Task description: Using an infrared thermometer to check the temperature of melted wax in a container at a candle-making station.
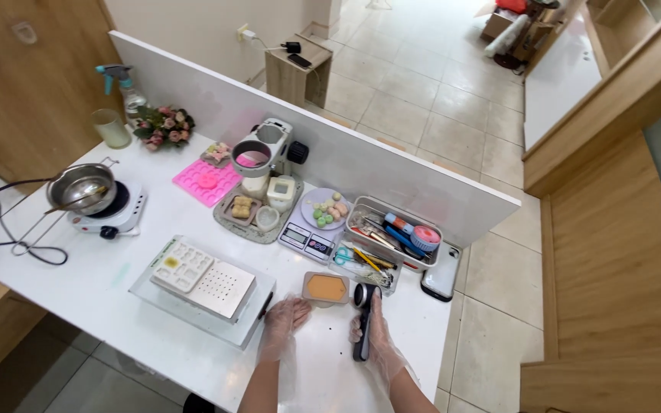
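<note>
On the white table's (116,298) near edge | right hand (372,333), gloved, grips a black handheld tool (363,321) upright | left hand (288,315), gloved, fingers spread flat, empty, just below a small tray of orange block (325,288) | scale (307,239) behind

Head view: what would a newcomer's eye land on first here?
The gloved hands at the near table edge: the right hand grips a black handheld tool, the left hand rests beside a small tray of orange block. Further back, a bright pink silicone mold stands out.
</note>
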